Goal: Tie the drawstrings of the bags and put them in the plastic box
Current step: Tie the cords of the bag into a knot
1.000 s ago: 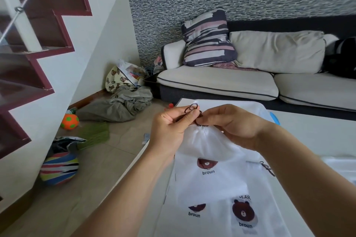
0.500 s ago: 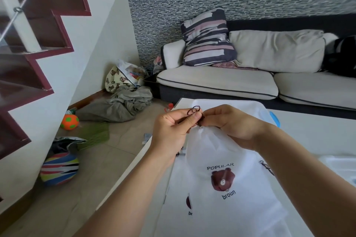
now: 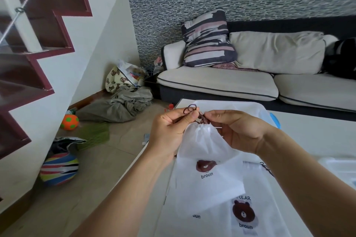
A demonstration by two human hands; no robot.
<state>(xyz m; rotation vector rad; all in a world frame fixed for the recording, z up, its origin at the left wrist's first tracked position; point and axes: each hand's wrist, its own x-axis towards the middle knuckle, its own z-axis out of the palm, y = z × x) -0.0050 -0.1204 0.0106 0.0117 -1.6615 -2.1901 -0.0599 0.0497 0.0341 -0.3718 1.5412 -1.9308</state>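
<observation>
Forearms reach in from the lower edge and meet at the centre, wrists bent so both hands face each other over the white table (image 3: 316, 132). Your left hand (image 3: 170, 131) has its fingers curled, thumb pressed against the forefinger, pinching the dark brown drawstring (image 3: 189, 109); two small loops of cord stand up just above that thumb. Your right hand (image 3: 238, 131) is turned palm toward you, fingers curled in, its fingertips pinching the cord's knotted part at the gathered mouth of the white bag (image 3: 207, 152). The fingertips of both hands nearly touch there.

That bag hangs below and between your hands, its neck cinched, its lower part folded so the brown bear print and the word "broun" show beneath your right palm. Under it, nearer your elbows, more flat bags (image 3: 248, 215) with the same bear print lie on the table. Just beyond your right knuckles sits the clear plastic box (image 3: 256, 108) with a blue clip on its side; part of it is hidden behind your hands.
</observation>
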